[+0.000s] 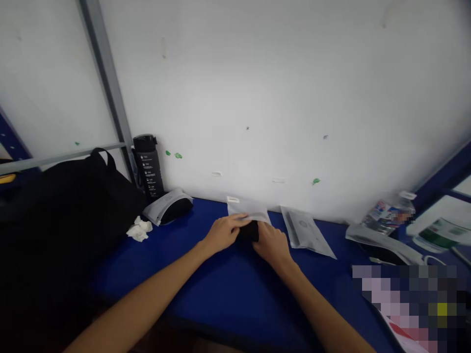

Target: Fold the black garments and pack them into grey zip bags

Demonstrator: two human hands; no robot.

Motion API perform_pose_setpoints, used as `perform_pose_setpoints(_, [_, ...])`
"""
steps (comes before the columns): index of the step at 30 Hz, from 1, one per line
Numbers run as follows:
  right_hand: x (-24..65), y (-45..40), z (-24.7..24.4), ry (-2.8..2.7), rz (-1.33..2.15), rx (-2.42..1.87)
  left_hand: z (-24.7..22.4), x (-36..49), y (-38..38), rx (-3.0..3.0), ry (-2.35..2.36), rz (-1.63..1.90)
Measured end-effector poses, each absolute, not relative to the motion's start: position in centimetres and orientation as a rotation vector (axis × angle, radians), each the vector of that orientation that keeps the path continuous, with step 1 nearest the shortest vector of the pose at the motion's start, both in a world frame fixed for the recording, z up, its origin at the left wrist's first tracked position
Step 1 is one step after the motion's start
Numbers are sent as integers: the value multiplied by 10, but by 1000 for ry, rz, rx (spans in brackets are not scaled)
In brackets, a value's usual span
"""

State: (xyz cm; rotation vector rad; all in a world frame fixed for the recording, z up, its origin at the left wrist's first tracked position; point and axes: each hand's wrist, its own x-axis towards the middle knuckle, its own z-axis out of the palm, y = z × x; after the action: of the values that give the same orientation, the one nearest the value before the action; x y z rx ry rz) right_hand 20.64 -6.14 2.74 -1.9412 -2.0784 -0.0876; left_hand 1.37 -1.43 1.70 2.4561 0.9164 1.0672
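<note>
Between the two hands, on the blue table (221,299), lies a black item (248,232), its far part under a frosted pouch (253,210). The left hand (221,234) lays its fingers over the near edge of that pouch and the item's left side; how firmly it grips, I cannot tell. The right hand (273,245) curls around the item's right side, its fingertips hidden. Just beside the right hand lies a second pouch (308,231), flat; farther right are a clear bottle (386,215) and another pouch (390,245). Left of the left hand sit a pouch with a black object showing (177,211), a crumpled tissue (140,229), an upright dark bottle (149,169) and a big black bag (84,211)
</note>
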Motion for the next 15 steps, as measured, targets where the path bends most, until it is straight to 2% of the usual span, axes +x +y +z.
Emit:
perform_pose_setpoints(4, [215,-45,7,-2196,-13,-1356,9,10,-9,2384,841,1150])
perform_pose_setpoints(7, [226,-32,-7,-2230,17,-1083,6,14,-11,2374,791,1166])
perform_pose_setpoints(11, [237,-31,-13,-2177,0,-977,5,20,-11,2271,712,1243])
perform_pose_setpoints(15, [225,-39,-1,-2278,15,-1218,1,18,-7,2185,709,1223])
